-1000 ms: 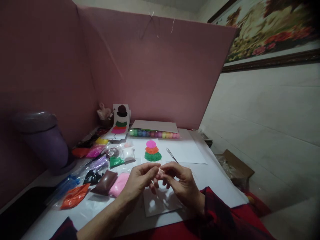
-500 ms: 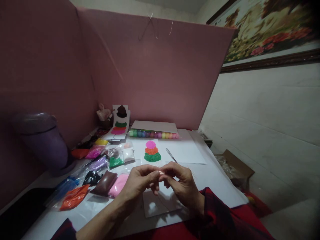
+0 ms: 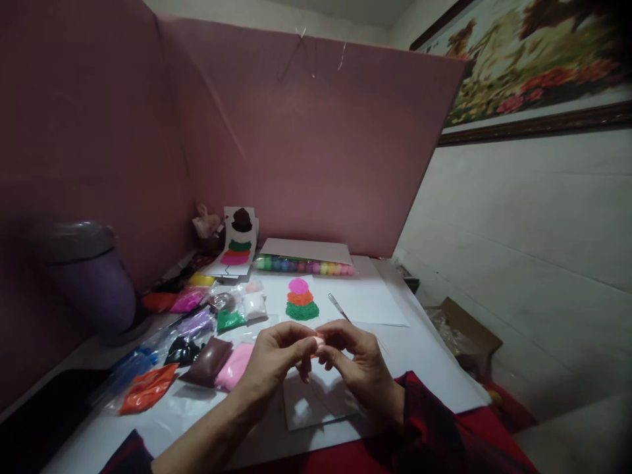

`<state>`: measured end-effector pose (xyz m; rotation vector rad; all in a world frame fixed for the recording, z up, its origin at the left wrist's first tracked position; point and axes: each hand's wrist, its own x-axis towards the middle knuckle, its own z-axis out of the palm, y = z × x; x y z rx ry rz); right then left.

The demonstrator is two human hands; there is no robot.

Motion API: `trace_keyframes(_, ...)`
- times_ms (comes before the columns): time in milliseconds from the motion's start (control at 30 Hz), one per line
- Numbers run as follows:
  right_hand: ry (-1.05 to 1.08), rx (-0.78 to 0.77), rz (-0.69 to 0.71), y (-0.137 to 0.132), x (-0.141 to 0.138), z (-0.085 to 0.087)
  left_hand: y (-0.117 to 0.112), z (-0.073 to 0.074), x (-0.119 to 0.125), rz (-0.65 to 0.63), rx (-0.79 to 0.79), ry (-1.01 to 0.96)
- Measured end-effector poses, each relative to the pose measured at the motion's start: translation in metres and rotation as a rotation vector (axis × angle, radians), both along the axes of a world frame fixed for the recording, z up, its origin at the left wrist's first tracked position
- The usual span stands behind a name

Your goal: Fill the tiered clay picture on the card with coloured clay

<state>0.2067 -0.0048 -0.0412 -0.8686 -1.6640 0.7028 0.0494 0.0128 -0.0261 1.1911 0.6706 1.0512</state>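
Between the fingertips of both hands is a small pale pink piece of modelling clay (image 3: pixel 320 341), mostly covered by the fingers. My left hand (image 3: pixel 284 352) pinches it from the left with thumb and forefinger. From the other side my right hand (image 3: pixel 353 352) pinches it too, fingers curled. Just beyond the hands lies a sheet with a magenta, orange and green clay picture (image 3: pixel 301 299). A metal-handled tool (image 3: pixel 338 306) rests to its right, its lower end hidden behind my right hand. Beneath the hands is a clear sheet or board (image 3: pixel 311 411) that reflects light.
Several bags of coloured clay lie left, among them a brown bag (image 3: pixel 210 362), a pink bag (image 3: pixel 236 365) and an orange bag (image 3: pixel 148 388). A purple bin (image 3: pixel 91 283) stands behind them. Farther back are a pack of coloured balls (image 3: pixel 306 265) and another clay picture (image 3: pixel 237 247).
The fingers have shifted very slightly around the clay, and a little more of it shows. The view has moved a touch; nothing else on the table has moved.
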Motion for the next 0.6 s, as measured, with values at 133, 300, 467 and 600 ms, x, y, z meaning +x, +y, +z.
trace_keyframes(133, -0.004, -0.007, -0.008, -0.0001, 0.0005, 0.0, 0.0009, -0.0001, 0.0002, 0.043, -0.016, 0.014)
trace_keyframes(300, -0.024, 0.003, 0.008, 0.0006, 0.001, -0.0012, 0.0012, -0.0013, 0.0002, -0.013, 0.0, 0.019)
trace_keyframes(467, -0.048, 0.042, -0.002, -0.0002, 0.0019, -0.0003, 0.0007, -0.0039, 0.0004, -0.01, -0.033, 0.026)
trace_keyframes(600, -0.059, 0.027, -0.027, -0.0008, 0.0015, 0.0014, 0.0008, -0.0039, 0.0001, -0.039, -0.002, 0.009)
